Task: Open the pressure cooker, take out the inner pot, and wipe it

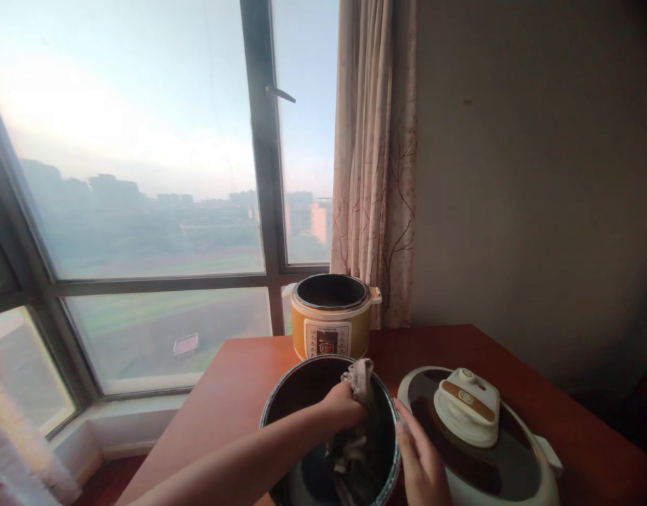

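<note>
A dark inner pot (307, 457) with a speckled rim stands at the near side of the table, its opening facing me. Inside it, my left hand (345, 407) is closed around a crumpled greyish cloth (359, 376), part of which hangs down into the pot. My right hand (419, 450) grips the pot's right rim, thumb and fingers on the edge. Behind the pot is a yellow and white electric pressure cooker (331, 320) with a control panel in front. To the right lies its lid (418, 393), dark on top with a white and brown handle.
The reddish-brown table (233, 372) reaches towards the window (144, 211) on the left. A patterned curtain (365, 154) hangs behind the cooker, beside a grey wall (513, 176). Another piece of curtain (17, 436) is at the lower left.
</note>
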`<state>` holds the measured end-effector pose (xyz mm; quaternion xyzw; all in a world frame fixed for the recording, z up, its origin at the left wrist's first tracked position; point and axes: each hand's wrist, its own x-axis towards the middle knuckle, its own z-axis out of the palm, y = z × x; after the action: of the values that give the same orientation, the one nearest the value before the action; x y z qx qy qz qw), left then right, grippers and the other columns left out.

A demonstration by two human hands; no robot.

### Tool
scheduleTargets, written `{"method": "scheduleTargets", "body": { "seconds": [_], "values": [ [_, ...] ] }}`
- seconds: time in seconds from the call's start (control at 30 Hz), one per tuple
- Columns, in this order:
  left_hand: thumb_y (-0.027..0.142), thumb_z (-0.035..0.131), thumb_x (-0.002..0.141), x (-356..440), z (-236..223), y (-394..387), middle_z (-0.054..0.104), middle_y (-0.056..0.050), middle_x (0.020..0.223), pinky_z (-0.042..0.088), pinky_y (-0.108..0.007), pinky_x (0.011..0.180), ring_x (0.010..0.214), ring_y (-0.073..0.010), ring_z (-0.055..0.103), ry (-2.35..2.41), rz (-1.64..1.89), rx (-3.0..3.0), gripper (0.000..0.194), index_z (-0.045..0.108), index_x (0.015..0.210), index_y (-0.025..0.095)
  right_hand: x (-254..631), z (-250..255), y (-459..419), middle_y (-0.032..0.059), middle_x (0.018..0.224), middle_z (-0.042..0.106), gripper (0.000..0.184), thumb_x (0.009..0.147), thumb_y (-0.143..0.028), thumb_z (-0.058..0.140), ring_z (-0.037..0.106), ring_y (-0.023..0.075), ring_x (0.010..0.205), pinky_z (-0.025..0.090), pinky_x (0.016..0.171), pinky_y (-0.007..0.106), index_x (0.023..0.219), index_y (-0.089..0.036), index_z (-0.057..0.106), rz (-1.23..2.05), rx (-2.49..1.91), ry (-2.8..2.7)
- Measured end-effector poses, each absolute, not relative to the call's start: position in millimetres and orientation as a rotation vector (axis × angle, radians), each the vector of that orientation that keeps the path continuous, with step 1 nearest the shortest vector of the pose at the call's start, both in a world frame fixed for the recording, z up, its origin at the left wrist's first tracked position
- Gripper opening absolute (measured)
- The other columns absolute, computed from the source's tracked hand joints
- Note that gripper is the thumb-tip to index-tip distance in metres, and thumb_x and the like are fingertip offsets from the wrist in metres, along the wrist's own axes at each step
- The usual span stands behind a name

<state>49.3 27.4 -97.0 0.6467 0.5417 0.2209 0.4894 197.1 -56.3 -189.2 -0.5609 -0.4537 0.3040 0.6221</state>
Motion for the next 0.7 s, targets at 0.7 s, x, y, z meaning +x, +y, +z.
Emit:
{"method": "scheduleTargets", "body": {
  "seconds": [0.7],
  "values": [
    [0.015, 0.072, 0.062, 19.9, -75.3, 2.2, 0.076, -0.005, 0.083, 0.052, -0.031, 0.071, 0.079, -0.0262, 0.07, 0.734, -0.369, 2.535, 0.026, 0.074, 0.087, 0.02, 205.8, -154.0, -20.4, 0.0157, 0.118, 0.074, 0.061, 0.079, -0.068, 0.059, 0.065, 0.0364, 0.12, 0.049, 0.106, 0.049, 0.106, -0.018, 0.08, 0.745, -1.27, -1.04]
  ]
}}
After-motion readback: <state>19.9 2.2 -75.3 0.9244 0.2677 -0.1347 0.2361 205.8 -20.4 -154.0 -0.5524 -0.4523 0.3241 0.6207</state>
